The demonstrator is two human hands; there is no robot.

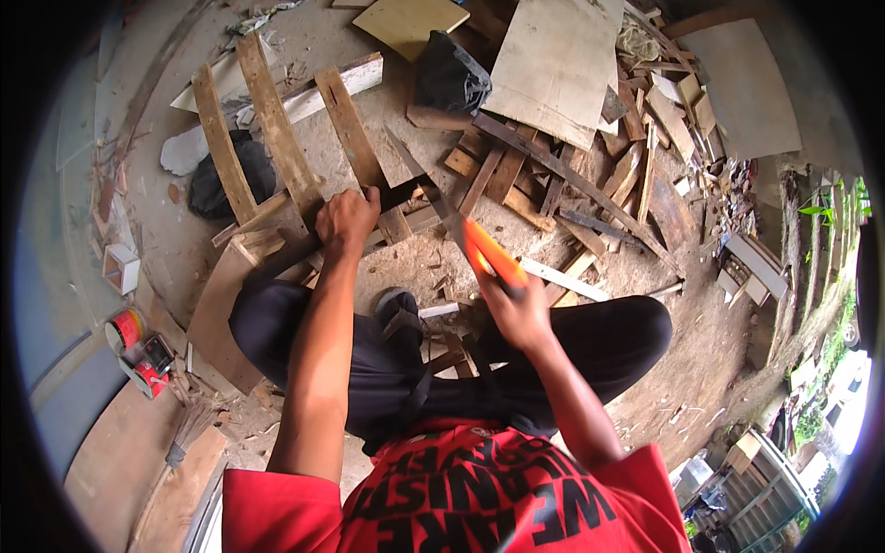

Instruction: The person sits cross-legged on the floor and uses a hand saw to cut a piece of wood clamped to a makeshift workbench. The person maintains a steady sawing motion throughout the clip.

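Scrap timber litters the dirt floor (pixel 406 267). My left hand (pixel 347 218) clamps a dark plank (pixel 369 207); my right hand (pixel 518 309) grips an orange-handled handsaw (pixel 484 253) just beside it. I judge steady downward pressure essential.

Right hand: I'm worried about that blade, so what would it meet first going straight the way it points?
Probably the dark wooden board under the left hand; depth is unclear.

Left hand (pixel 347 217) grips a wooden plank (pixel 355 147); right hand (pixel 518 311) holds an orange-handled saw (pixel 479 251).
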